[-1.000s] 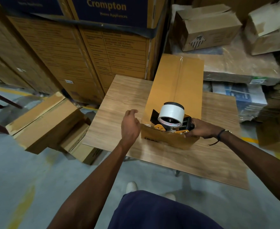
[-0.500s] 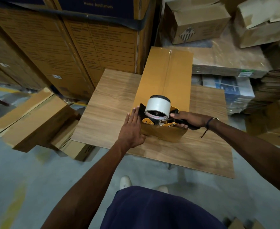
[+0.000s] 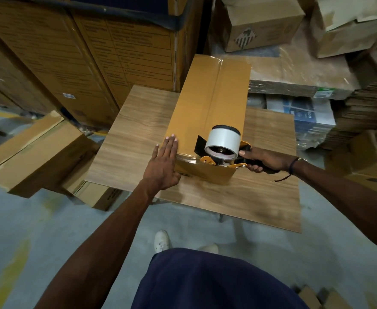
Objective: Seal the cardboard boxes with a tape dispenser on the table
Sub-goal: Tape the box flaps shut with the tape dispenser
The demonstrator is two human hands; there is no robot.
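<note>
A long yellow-brown cardboard box lies lengthwise on the wooden table, its flaps closed along a centre seam. A tape dispenser with a white tape roll sits at the box's near end, over the seam. My right hand grips the dispenser's black handle from the right. My left hand presses flat, fingers straight, against the box's near left corner and side.
Tall stacked cartons stand behind the table. Several brown boxes lie on the floor at the left. Wrapped pallets and loose boxes crowd the right. Grey concrete floor lies in front of the table.
My left hand has moved from hovering beside the box to lying flat against its near left corner. The dispenser has stayed at the box's near end in my right hand.
</note>
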